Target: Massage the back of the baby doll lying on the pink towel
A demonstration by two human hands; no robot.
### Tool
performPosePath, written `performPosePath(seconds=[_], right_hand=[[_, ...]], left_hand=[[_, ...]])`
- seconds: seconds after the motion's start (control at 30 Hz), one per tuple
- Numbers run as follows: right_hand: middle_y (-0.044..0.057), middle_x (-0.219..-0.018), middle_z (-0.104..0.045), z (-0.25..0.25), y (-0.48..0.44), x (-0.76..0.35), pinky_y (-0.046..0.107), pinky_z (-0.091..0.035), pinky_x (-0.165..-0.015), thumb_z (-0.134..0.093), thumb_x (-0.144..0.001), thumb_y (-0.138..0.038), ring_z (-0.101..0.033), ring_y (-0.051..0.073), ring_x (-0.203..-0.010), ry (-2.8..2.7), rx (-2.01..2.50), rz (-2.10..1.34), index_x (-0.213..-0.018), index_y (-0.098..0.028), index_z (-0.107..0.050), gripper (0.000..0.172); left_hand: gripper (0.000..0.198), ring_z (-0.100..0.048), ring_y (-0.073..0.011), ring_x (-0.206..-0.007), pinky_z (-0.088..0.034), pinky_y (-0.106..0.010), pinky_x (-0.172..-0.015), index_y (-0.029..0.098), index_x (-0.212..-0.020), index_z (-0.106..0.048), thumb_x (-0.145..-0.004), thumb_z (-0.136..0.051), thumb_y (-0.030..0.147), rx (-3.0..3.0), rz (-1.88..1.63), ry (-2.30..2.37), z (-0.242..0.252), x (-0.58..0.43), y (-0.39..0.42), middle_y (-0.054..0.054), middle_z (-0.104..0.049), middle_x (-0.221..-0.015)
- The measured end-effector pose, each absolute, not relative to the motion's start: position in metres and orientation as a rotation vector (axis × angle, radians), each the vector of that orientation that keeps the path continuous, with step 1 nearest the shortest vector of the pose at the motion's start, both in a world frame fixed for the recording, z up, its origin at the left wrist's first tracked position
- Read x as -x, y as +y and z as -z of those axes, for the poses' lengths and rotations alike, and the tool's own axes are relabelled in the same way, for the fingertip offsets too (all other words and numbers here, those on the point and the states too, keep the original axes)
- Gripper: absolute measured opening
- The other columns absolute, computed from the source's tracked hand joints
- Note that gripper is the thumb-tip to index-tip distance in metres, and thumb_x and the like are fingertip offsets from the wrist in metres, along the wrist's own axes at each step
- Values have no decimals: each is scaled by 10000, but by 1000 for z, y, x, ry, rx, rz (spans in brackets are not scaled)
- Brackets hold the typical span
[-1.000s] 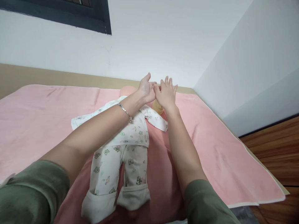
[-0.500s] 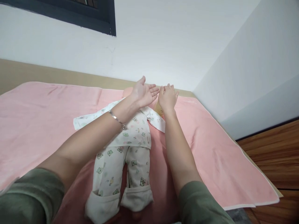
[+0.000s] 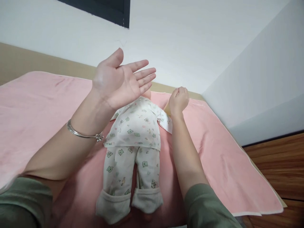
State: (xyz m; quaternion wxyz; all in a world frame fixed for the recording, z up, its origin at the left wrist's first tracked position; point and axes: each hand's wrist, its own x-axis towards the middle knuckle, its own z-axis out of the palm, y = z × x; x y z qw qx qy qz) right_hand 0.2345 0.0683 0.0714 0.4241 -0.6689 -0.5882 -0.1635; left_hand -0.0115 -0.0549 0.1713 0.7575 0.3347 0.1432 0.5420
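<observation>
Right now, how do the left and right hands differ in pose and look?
The left hand is open, palm showing; the right hand is curled, its back mostly showing. The left hand looks larger in view than the right hand. The left hand wears a silver bracelet; the right hand shows none. Both have green sleeves.

The bare left hand [image 3: 121,80] is drawing away from the bare right hand [image 3: 179,100] toward the camera, while the right hand's fingers [image 3: 182,90] are curling inward.
</observation>
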Motion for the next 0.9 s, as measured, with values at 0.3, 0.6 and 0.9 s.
performPosePath(seconds=[0.3,0.6,0.9], right_hand=[[90,-975,-639,-66,71,-233,392,-480,-902,-302,-988,-201,-630,233,-952,-1406,1688,443,-846,-205,-577,309],[98,-985,-650,-66,68,-239,397,-496,-867,-315,-982,-228,-635,238,-933,-1422,1711,485,-875,-204,-610,315],[124,-1148,-663,-77,62,-239,422,-493,-990,-422,-856,-235,-625,240,-1042,-1459,1638,187,-1010,-170,-670,299]], left_hand=[[639,-422,-280,-1503,-464,-379,-1084,51,-1518,-387,-1052,-145,415,-718,-1190,325,-184,20,-64,-193,-469,-1566],[613,-426,-353,-1524,-425,-563,-1198,248,-1608,-274,-1003,-315,341,-426,-1153,392,-188,22,-69,-128,-484,-1587],[591,-478,-322,-1495,-373,-536,-1241,219,-1588,-310,-1012,-327,352,-480,-1221,428,-197,21,-85,-124,-545,-1529]])
